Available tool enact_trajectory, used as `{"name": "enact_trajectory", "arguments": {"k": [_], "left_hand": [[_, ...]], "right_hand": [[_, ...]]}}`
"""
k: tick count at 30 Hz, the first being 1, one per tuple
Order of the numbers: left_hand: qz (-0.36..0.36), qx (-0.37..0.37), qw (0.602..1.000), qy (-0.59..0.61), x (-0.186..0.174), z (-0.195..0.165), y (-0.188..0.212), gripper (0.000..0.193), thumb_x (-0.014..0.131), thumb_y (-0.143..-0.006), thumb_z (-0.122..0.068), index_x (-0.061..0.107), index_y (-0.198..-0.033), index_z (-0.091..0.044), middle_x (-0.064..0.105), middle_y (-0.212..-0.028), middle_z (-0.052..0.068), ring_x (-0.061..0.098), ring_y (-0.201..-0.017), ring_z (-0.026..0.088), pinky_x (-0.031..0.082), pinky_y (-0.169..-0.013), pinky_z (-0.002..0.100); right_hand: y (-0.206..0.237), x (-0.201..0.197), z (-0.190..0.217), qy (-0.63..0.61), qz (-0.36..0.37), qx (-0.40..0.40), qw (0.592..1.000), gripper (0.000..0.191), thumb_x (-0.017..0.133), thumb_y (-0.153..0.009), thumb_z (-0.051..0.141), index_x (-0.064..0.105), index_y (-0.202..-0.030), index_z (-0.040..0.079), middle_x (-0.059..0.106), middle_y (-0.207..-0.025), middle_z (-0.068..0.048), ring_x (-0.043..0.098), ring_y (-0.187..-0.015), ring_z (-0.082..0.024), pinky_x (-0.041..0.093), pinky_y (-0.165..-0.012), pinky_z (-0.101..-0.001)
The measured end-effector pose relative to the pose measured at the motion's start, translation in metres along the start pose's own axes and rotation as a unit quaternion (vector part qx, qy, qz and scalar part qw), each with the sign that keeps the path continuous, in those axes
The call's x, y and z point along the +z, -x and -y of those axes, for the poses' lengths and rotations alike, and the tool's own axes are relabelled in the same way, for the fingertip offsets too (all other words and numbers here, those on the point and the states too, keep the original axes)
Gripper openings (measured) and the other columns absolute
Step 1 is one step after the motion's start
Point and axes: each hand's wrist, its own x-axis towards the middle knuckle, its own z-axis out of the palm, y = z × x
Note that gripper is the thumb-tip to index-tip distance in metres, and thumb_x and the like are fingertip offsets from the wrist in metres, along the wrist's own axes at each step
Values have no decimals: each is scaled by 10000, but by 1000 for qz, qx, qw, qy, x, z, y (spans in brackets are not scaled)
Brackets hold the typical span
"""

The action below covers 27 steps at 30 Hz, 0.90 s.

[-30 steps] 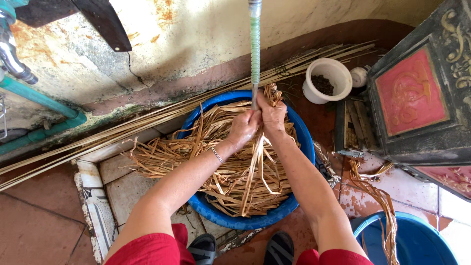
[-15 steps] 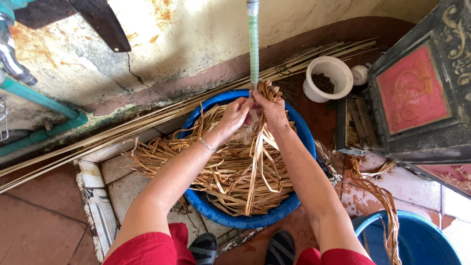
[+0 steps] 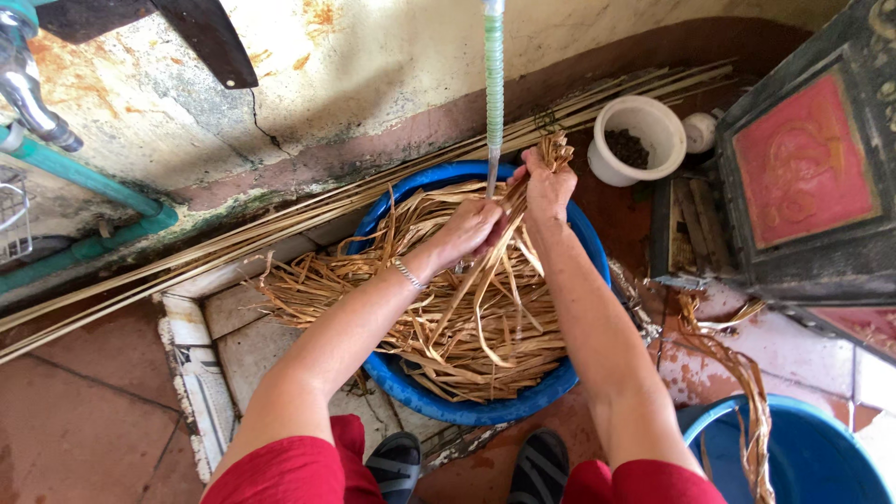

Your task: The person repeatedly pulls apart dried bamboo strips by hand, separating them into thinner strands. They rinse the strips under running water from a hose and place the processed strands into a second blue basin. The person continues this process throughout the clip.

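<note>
A round blue basin (image 3: 560, 385) on the ground is heaped with tan dried leaf strips (image 3: 467, 322), some spilling over its left rim. My right hand (image 3: 549, 183) grips the top of a bundle of these strips above the basin's far side. My left hand (image 3: 474, 230) closes around the same bundle just below, a thin bracelet on its wrist. A green hose (image 3: 494, 65) hangs straight down from above, and a thin stream of water falls from it onto the bundle between my hands.
Long thin bamboo slats (image 3: 280, 229) lie along the stained wall. A white pot (image 3: 638, 140) with dark contents stands behind the basin. A dark cabinet with a red panel (image 3: 803, 173) is on the right. A second blue tub (image 3: 803, 457) sits at lower right, strips draped on it. A tap (image 3: 33, 103) is at upper left.
Both hands have lifted the bundle slightly and slid apart along it, the right hand rising toward the hose end, the left staying lower. The view has shifted a little.
</note>
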Motion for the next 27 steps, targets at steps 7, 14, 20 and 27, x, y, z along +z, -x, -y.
{"name": "enact_trajectory", "arguments": {"k": [7, 14, 20, 27], "left_hand": [[17, 3, 991, -136, 3, 30, 4, 387, 380, -1037, -338, 594, -827, -93, 559, -651, 29, 510, -506, 117, 482, -476, 301], [57, 32, 966, -249, -6, 46, 52, 439, 345, -1034, -364, 610, -795, -107, 538, -646, 1, 483, -563, 115, 477, -534, 318], [59, 91, 962, -251, 2, 54, 67, 343, 387, -988, -370, 598, -963, -101, 610, -670, 40, 563, -575, 153, 481, -590, 338], [65, 40, 929, -363, -19, 103, 114, 425, 401, -1019, -421, 579, -900, -54, 654, -756, 79, 647, -676, 278, 499, -656, 412]], "right_hand": [[-36, -36, 18, -13, -82, -42, 996, 101, 689, -935, 81, 671, -898, -11, 642, -681, -79, 604, -523, -159, 540, -472, -319], [-68, -124, 50, -13, -230, -72, 971, 44, 700, -918, 84, 731, -909, 54, 734, -694, -42, 647, -531, -120, 561, -463, -267], [-77, -166, 47, -96, -176, -142, 969, 84, 687, -946, -26, 647, -874, -7, 625, -593, -76, 583, -452, -200, 497, -424, -365], [-68, -266, 86, -73, -271, -95, 955, 167, 621, -1046, 114, 626, -894, 44, 603, -656, -42, 652, -530, -200, 622, -468, -411]]}}
